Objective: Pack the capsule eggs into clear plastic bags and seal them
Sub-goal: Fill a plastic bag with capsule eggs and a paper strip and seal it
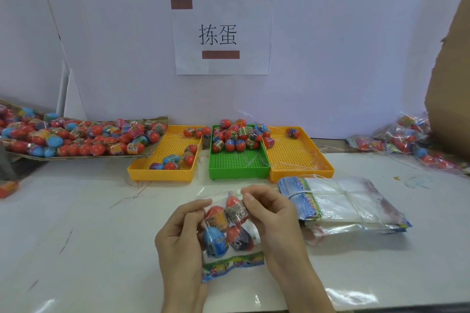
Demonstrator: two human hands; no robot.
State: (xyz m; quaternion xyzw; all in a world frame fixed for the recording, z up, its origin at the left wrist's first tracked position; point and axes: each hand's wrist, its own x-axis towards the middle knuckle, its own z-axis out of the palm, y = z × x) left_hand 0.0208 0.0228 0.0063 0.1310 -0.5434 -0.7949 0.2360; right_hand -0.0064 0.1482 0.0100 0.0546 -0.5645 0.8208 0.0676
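Observation:
A clear plastic bag [232,265] with a colourful printed strip at its near end lies on the white table in front of me, with several capsule eggs [215,237] inside. My left hand [181,236] pinches the bag's left side near its far open end. My right hand [273,213] pinches the right side there, fingertips over an orange egg. More loose eggs fill the green tray [239,168] and lie in the left yellow tray [162,170]. A single egg sits in the right yellow tray [300,165].
A stack of empty bags [340,201] lies right of my hands. A cardboard sheet [76,156] heaped with eggs is at the far left. Packed bags [407,140] pile up at the far right beside a cardboard box [450,84]. A paper sign [221,35] hangs on the back wall.

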